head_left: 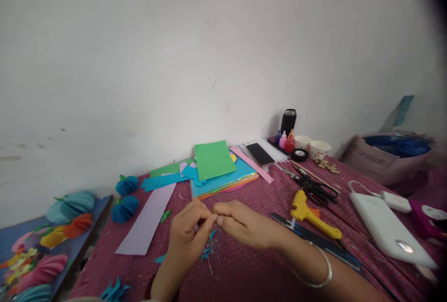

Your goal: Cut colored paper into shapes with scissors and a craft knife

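Observation:
My left hand and my right hand meet fingertip to fingertip low over the maroon checked tablecloth. Both pinch a small piece of blue fringed paper that hangs below the fingers. A silver bangle circles my right wrist. Tiny blue paper scraps lie under the hands.
A stack of coloured paper sheets with a green one on top lies behind, a lilac strip to the left. Yellow glue gun, black scissors, phone, paint bottles, cups and power bank are at right. Paper flowers sit at left.

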A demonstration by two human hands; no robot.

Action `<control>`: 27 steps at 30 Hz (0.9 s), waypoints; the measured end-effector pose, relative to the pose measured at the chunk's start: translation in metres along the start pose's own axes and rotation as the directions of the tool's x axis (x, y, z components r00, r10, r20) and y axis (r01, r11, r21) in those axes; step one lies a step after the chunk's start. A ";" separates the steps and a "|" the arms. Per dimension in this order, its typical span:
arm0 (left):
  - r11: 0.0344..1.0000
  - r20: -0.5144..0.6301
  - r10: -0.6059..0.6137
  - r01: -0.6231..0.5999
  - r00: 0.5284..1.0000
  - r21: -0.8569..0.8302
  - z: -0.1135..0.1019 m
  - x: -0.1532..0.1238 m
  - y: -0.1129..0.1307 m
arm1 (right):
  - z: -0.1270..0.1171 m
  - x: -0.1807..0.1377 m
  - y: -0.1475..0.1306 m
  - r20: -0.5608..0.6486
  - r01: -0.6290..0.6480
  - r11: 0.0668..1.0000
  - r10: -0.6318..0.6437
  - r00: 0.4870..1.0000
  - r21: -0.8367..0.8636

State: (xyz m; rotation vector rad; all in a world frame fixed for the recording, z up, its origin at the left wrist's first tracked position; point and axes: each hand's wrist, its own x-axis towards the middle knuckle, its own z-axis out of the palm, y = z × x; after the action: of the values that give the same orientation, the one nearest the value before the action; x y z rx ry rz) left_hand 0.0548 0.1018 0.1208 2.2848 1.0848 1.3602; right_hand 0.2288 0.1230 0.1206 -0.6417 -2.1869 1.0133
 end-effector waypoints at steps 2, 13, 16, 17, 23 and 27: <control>0.999 -0.004 -0.019 0.019 1.000 -0.043 0.003 0.000 -0.002 | -0.002 -0.001 0.001 0.010 0.013 1.000 -0.012 1.000 -0.017; 0.997 -0.038 -0.068 0.066 0.997 -0.041 0.008 0.001 -0.005 | 0.007 -0.001 0.009 -0.079 -0.068 0.998 0.068 0.995 0.005; 0.995 -0.061 -0.085 0.082 0.995 -0.055 0.012 0.000 -0.006 | 0.009 -0.001 0.010 -0.114 -0.109 0.994 0.107 0.988 -0.006; 0.994 -0.067 -0.094 0.090 0.993 -0.060 0.013 0.000 -0.006 | 0.010 -0.001 0.010 -0.125 -0.123 0.992 0.121 0.985 -0.013; 0.959 -0.079 -0.225 0.206 0.971 -0.197 0.020 -0.001 -0.010 | 0.009 -0.002 0.008 -0.144 -0.124 0.991 0.116 0.983 -0.046; 0.897 -0.022 -0.327 0.303 0.945 -0.321 0.020 -0.002 -0.014 | 0.004 -0.002 0.005 -0.096 -0.091 0.996 0.091 0.991 0.006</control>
State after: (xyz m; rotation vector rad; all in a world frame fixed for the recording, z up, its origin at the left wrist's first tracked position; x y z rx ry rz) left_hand 0.0649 0.1126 0.1013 1.7575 1.1117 1.3788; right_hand 0.2281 0.1224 0.1136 -0.7805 -2.0892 1.0087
